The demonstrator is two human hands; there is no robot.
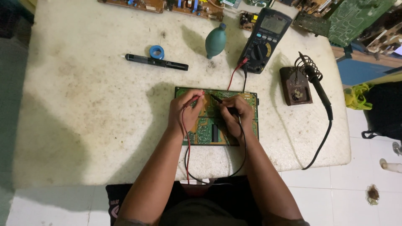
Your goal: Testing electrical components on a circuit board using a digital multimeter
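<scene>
A green circuit board (207,132) lies flat on the white worktable (96,109) in front of me. My left hand (184,113) rests on its left part and grips a red test probe (196,98), tip touching the board's upper edge area. My right hand (235,115) sits on the board's right part, holding a black test probe (217,99) whose tip points at the board close to the red one. Red and black leads loop down off the table edge and run up to a dark multimeter (264,39) behind the board.
A soldering iron (318,86) sits in its coil stand on a brown base (296,86) at the right. A teal rubber blower (215,41), blue tape roll (157,52) and black pen-like tool (157,62) lie behind. More circuit boards (167,6) line the far edge.
</scene>
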